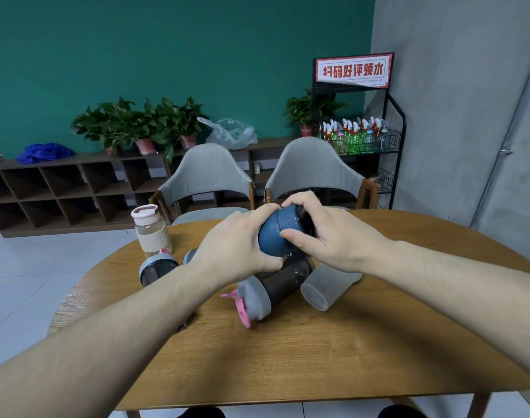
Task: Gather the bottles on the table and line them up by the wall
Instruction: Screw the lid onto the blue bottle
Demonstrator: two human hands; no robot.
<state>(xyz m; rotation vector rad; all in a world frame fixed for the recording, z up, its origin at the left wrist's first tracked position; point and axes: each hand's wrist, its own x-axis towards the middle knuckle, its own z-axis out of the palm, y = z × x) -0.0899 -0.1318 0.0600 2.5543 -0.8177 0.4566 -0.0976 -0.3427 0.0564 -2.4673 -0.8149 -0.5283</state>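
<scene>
Both hands grip one blue bottle (277, 232), lifted a little above the middle of the wooden table (348, 351). My left hand (236, 248) wraps its lower end and my right hand (327, 236) closes over its dark top. Under it lies a dark bottle with a grey lid and pink loop (269, 289), on its side. A frosted white bottle (325, 286) lies to its right. Another dark bottle with a grey cap (156, 270) lies on the left, partly hidden by my left forearm. A clear bottle with a pink lid (151, 232) stands upright at the far left edge.
Two grey chairs (208, 173) stand at the table's far side. Behind them a low brown shelf (76, 188) carries potted plants and a plastic bag against the green wall. A black wire rack (366, 140) with spray bottles stands by the grey wall (453, 116) on the right.
</scene>
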